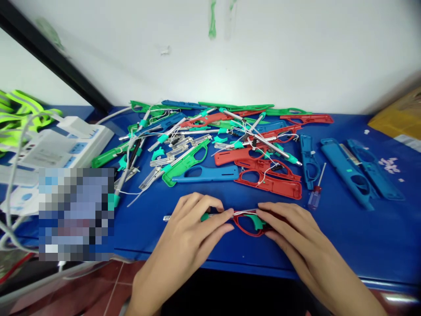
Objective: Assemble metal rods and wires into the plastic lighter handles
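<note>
A red lighter casing [249,231] with a finger loop lies low over the blue table in front of me, and a green trigger [258,222] sits inside the loop. My left hand [194,232] pinches the lighter's left part, thumb and fingers at the loop's edge, and a metal tube end [167,218] pokes out beyond my knuckles. My right hand [296,239] grips the handle end, fingers over the top and thumb below. A thin white wire [245,212] runs along the top between both hands. Most of the handle is hidden by my right hand.
Behind lies a heap of lighter parts, including a blue casing [210,174], red casing halves [274,184] and metal tubes. To the right are a screwdriver [315,198] and blue casings [348,173]. A power strip [95,145] with cables and a pixelated area occupy the left.
</note>
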### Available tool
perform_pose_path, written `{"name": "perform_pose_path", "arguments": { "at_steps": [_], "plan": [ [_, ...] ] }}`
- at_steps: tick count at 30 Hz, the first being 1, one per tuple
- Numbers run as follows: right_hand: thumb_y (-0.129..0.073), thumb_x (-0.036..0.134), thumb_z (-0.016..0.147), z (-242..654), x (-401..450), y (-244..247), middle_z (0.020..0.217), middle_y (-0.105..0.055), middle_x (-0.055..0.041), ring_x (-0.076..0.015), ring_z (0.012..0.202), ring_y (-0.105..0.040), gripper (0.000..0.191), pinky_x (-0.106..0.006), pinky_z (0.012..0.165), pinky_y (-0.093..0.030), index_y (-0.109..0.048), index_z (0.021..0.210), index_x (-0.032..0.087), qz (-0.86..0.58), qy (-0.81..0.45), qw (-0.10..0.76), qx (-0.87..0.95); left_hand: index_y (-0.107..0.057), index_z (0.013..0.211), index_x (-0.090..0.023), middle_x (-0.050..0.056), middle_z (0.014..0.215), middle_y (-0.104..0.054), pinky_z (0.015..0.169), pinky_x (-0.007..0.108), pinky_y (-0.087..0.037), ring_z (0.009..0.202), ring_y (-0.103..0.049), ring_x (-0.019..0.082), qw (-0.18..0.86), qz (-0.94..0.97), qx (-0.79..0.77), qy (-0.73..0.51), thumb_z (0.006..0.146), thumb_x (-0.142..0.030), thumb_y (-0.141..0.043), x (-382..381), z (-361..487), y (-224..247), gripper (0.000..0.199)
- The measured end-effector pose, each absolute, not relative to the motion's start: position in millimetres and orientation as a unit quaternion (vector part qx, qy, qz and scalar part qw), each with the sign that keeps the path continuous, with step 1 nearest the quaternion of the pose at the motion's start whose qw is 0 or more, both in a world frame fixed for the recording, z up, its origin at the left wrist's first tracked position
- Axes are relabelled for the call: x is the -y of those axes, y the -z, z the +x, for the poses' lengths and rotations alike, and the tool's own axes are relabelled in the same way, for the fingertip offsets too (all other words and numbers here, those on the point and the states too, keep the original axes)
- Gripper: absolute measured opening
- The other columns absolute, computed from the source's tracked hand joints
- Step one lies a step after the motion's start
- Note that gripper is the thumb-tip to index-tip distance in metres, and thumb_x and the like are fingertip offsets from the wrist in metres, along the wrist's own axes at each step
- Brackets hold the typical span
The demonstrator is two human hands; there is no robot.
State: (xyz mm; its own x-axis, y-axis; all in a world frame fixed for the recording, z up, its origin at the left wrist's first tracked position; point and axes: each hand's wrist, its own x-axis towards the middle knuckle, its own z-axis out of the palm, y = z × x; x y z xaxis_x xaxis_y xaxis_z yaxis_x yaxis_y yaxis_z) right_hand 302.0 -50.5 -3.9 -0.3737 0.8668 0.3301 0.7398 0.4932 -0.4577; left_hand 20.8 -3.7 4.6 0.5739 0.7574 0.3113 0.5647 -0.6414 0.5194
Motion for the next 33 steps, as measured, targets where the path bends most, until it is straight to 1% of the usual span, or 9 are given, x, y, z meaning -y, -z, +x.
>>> {"name": "perform_pose_path", "arguments": {
  "at_steps": [4,9,14,19,21,24,26,30,33],
  "plan": [
    [-0.056,0.025,0.114,304.0,51.1,4.8,0.148,-0.071,-0.0044,-0.0230,0.134,-0.066,0.039,-0.040,0.107,-0.061,-0.065,0.151,0.034,-0.487,-0.120,0.260,0.825,-0.071,0.131,-0.022,0.006,0.119,-0.069,0.095,0.039,-0.043,0.106,-0.059,0.022,0.183,0.866,-0.378,-0.271,0.112,-0.016,-0.063,3.4,25.8,-4.6,0.021],
    [-0.058,0.022,0.112,307.4,51.8,7.5,0.152,-0.070,-0.0034,-0.0250,0.137,-0.064,0.048,-0.043,0.107,-0.061,-0.058,0.159,0.036,-0.488,-0.135,0.231,0.831,-0.068,0.138,-0.024,0.004,0.116,-0.068,0.093,0.038,-0.042,0.103,-0.058,0.020,0.201,0.868,-0.368,-0.267,0.111,-0.011,-0.062,1.6,26.6,-4.8,0.031],
    [-0.058,0.021,0.112,310.3,55.1,11.3,0.154,-0.069,-0.0017,-0.0240,0.142,-0.058,0.052,-0.043,0.113,-0.057,-0.053,0.163,0.034,-0.483,-0.138,0.211,0.839,-0.071,0.136,-0.028,0.001,0.110,-0.067,0.093,0.037,-0.041,0.098,-0.059,0.018,0.232,0.848,-0.382,-0.284,0.110,-0.011,-0.066,-0.1,28.9,-3.9,0.032],
    [-0.056,0.021,0.113,311.4,59.1,13.9,0.162,-0.061,-0.0027,-0.0250,0.148,-0.052,0.052,-0.043,0.116,-0.054,-0.053,0.163,0.033,-0.492,-0.129,0.205,0.836,-0.072,0.138,-0.027,0.003,0.115,-0.067,0.093,0.038,-0.041,0.100,-0.058,0.019,0.188,0.857,-0.384,-0.287,0.109,-0.006,-0.064,3.0,32.7,-4.0,0.037],
    [-0.055,0.018,0.113,311.1,59.8,14.0,0.164,-0.058,-0.0039,-0.0256,0.148,-0.051,0.054,-0.044,0.116,-0.054,-0.052,0.164,0.032,-0.489,-0.123,0.199,0.840,-0.071,0.139,-0.024,0.005,0.117,-0.067,0.094,0.039,-0.041,0.102,-0.058,0.020,0.172,0.863,-0.379,-0.285,0.108,-0.005,-0.064,4.3,32.5,-3.0,0.037],
    [-0.052,0.013,0.112,308.9,58.8,13.3,0.163,-0.058,-0.0060,-0.0263,0.145,-0.053,0.057,-0.045,0.115,-0.053,-0.049,0.166,0.030,-0.484,-0.103,0.190,0.848,-0.065,0.147,-0.021,0.006,0.116,-0.067,0.098,0.041,-0.042,0.104,-0.057,0.022,0.150,0.875,-0.374,-0.268,0.109,-0.006,-0.064,5.0,31.1,-1.0,0.041],
    [-0.051,0.013,0.112,306.4,57.4,12.6,0.162,-0.060,-0.0075,-0.0276,0.141,-0.055,0.057,-0.047,0.114,-0.053,-0.049,0.167,0.029,-0.482,-0.082,0.185,0.852,-0.063,0.151,-0.021,0.007,0.116,-0.067,0.101,0.043,-0.042,0.106,-0.057,0.024,0.137,0.886,-0.365,-0.251,0.109,-0.001,-0.058,4.6,30.3,-0.5,0.047],
    [-0.053,0.020,0.114,302.0,56.3,11.2,0.161,-0.060,-0.0099,-0.0296,0.139,-0.057,0.054,-0.049,0.112,-0.054,-0.048,0.167,0.026,-0.479,-0.056,0.188,0.856,-0.069,0.141,-0.023,0.007,0.114,-0.067,0.107,0.047,-0.041,0.105,-0.058,0.023,0.116,0.895,-0.352,-0.248,0.106,0.008,-0.045,3.8,30.4,-1.4,0.053],
    [-0.051,0.017,0.114,300.6,56.6,10.1,0.157,-0.063,-0.0092,-0.0279,0.140,-0.057,0.052,-0.047,0.114,-0.053,-0.049,0.165,0.025,-0.479,-0.052,0.196,0.854,-0.068,0.142,-0.022,0.006,0.112,-0.068,0.114,0.050,-0.040,0.103,-0.059,0.023,0.103,0.896,-0.353,-0.248,0.106,0.007,-0.045,3.9,31.2,-2.3,0.051]
  ]
}}
